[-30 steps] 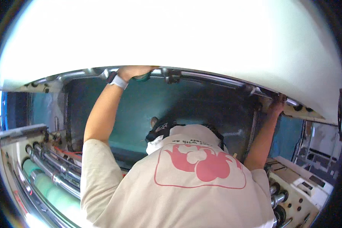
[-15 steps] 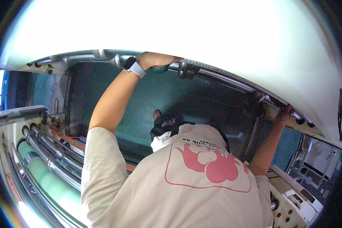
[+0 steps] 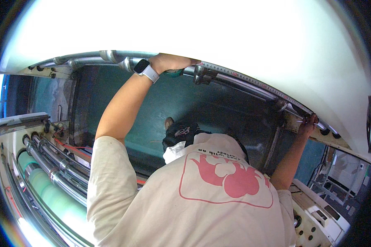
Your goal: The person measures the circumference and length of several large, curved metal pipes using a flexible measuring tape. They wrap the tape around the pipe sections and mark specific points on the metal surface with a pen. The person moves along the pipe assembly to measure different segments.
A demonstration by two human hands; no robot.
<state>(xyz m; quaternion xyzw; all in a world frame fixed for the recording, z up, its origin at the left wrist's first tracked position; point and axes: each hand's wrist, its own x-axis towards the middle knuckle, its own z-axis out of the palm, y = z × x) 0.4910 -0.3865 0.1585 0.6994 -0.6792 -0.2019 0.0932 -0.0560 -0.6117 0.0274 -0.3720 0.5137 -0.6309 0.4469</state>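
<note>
A tape measure's blade (image 3: 251, 80) is stretched along the lower edge of a large white sheet (image 3: 193, 29), which bends away brightly across the top. My left hand (image 3: 173, 62), wearing a watch (image 3: 146, 70) at the wrist, is closed at the blade's left end. Under that palm shows part of a rounded green case (image 3: 175, 73). At the far right, my right hand (image 3: 308, 124) is closed near the other end of the blade. A thin, pale, pen-like stick (image 3: 302, 121) pokes out of its fingers. Shadow hides exactly how those fingers grip.
Metal rollers (image 3: 247, 89) with collars run just below the sheet's edge. To the lower left are more shiny rollers (image 3: 49, 164) and a pale green cylinder (image 3: 49, 189) in a machine frame. A dark green floor (image 3: 152, 99) lies beneath. A machine panel (image 3: 321, 212) stands lower right.
My hands and the tape blade stay nearly in place. The pale stick at my right hand now shows more clearly.
</note>
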